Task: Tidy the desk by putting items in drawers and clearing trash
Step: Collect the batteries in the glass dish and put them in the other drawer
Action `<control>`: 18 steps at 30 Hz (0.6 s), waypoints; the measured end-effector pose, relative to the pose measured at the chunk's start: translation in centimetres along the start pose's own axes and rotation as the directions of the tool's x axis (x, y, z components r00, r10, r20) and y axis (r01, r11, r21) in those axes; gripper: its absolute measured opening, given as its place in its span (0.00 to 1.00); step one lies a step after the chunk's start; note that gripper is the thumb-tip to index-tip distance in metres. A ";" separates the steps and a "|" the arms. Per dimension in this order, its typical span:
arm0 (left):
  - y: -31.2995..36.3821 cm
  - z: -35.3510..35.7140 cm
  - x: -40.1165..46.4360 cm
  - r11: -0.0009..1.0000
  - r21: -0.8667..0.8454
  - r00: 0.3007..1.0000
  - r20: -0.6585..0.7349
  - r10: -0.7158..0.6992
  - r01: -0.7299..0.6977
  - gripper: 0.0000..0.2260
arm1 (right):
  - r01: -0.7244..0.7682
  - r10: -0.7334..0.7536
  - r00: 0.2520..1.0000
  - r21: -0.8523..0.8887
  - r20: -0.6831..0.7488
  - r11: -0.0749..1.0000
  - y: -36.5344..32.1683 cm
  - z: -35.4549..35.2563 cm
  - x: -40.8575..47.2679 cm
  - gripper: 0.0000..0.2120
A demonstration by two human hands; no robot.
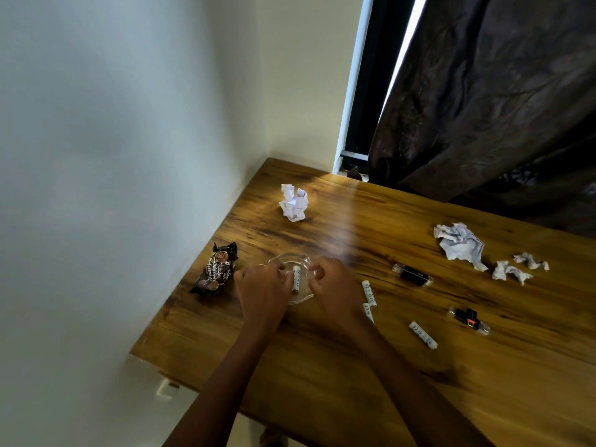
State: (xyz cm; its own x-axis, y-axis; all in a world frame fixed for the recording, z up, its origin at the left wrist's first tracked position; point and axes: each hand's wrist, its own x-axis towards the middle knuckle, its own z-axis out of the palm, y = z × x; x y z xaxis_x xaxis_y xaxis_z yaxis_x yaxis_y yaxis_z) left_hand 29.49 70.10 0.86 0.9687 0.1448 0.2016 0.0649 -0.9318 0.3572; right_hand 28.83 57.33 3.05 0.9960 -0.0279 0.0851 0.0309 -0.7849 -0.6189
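Forearms reach up from the bottom centre of the frame over a wooden desk [371,375] with a glossy, streaked brown grain. Right of centre, low on the desk, a white cylindrical battery [422,334] lies on its side, with two more white batteries [369,293] just beside the right wrist. At mid-frame both hands meet at a small clear glass dish [298,296], round and shallow. The left hand [263,288] has its fingers curled over the dish's left rim, and the right hand [333,285] curls over the right rim; the picture is too blurred to tell how firmly either one grips. Inside the dish lies one white battery [296,278], between the two sets of fingers. Left of the dish sits a crinkled dark snack wrapper [214,269] near the wall. To the right lie two small black-and-clear oblong items [412,274], one with an orange patch. Farther right are crumpled white paper scraps [459,243], and another crumpled paper ball [293,202] sits toward the desk's far corner. A dark patterned curtain [483,91] hangs at upper right.
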 end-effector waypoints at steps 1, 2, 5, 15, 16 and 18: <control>0.0 0.1 -0.1 1.000 0.009 1.000 -0.009 0.003 -0.003 0.12 | -0.007 0.007 1.000 0.007 -0.029 1.000 0.7 -0.8 -0.3 0.07; -0.1 0.2 -0.2 1.000 0.016 1.000 -0.023 0.012 -0.012 0.12 | -0.033 0.033 0.999 -0.005 -0.041 0.999 1.6 -1.7 -0.7 0.06; 0.5 0.7 -1.1 0.998 0.040 0.993 -0.101 0.058 -0.054 0.12 | -0.153 0.143 0.987 -0.138 -0.077 0.979 5.2 -4.6 -2.6 0.07; 6.7 2.7 -6.4 0.851 -0.228 0.881 -0.106 0.461 -0.473 0.10 | -0.370 0.377 0.925 -0.349 -0.050 0.861 10.7 -7.1 -8.4 0.17; 7.3 2.8 -7.1 0.865 -0.253 0.895 -0.014 0.445 -0.434 0.12 | -0.372 0.373 0.926 -0.334 -0.062 0.866 10.6 -7.1 -8.6 0.17; 8.5 3.2 -7.8 0.919 -0.243 0.916 0.181 0.357 -0.310 0.22 | -0.372 0.366 0.928 -0.278 -0.072 0.886 10.7 -7.0 -8.7 0.16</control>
State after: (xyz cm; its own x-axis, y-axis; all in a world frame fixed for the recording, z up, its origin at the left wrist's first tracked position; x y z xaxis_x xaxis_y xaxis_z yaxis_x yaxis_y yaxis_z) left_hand 23.23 60.01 -0.56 0.9543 -0.2603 0.1472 -0.2989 -0.8206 0.4872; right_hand 19.94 44.86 1.18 0.9292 -0.3580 -0.0917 -0.3660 -0.8571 -0.3625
